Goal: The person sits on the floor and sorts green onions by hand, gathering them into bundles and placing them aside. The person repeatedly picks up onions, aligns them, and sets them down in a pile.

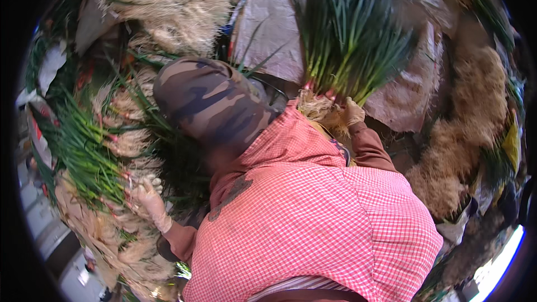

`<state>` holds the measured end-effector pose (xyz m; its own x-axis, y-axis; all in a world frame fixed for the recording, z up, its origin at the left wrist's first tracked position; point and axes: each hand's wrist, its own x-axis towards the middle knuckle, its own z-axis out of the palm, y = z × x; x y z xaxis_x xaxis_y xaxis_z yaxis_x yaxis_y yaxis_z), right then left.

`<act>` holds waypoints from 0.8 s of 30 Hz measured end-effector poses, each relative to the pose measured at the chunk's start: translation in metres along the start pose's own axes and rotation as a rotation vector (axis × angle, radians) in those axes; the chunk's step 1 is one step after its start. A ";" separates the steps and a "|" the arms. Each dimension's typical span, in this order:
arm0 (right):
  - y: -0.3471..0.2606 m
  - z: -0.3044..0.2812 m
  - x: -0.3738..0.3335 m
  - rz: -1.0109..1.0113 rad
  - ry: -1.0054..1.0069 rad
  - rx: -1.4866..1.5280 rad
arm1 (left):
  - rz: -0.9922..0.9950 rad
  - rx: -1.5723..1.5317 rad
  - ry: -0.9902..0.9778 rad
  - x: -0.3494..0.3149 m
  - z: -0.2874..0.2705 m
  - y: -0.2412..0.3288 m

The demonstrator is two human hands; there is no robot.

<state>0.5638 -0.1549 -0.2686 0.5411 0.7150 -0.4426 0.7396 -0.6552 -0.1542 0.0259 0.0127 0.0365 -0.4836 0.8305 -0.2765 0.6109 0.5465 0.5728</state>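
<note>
My right hand (pixel 352 113), in a pale glove, is closed around the lower stems of a large bunch of spring onions (pixel 352 45). Their green leaves fan out toward the far side, and their pale roots (pixel 315 106) hang on the near side. At the left, my gloved left hand (pixel 150 197) has its fingers curled at the white root ends of other spring onions (pixel 92 151). These lie in a row with their leaves pointing left. Just what sits between the left fingers is partly hidden.
Camouflage cloth (pixel 207 103) covers my bent knee between the hands, beside my pink checked garment (pixel 296 207). A thick heap of roots (pixel 168 11) lies at the far left, and another root pile (pixel 458 134) runs along the right. Pale sacking (pixel 268 28) lies beyond the right-hand bunch.
</note>
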 end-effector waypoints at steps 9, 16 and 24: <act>-0.032 0.001 0.053 -0.080 -0.254 -0.143 | 0.356 -0.067 0.396 0.020 -0.050 -0.004; -0.030 0.023 0.062 0.062 -0.145 -0.072 | -0.029 0.195 0.267 0.087 -0.026 0.087; -0.169 -0.178 0.067 -0.560 0.435 0.700 | 0.325 -0.526 0.630 0.076 -0.088 0.067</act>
<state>0.5460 0.0468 -0.1149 0.3895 0.9003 0.1941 0.6060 -0.0919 -0.7902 -0.0252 0.1027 0.1217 -0.6863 0.6377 0.3497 0.4860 0.0444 0.8728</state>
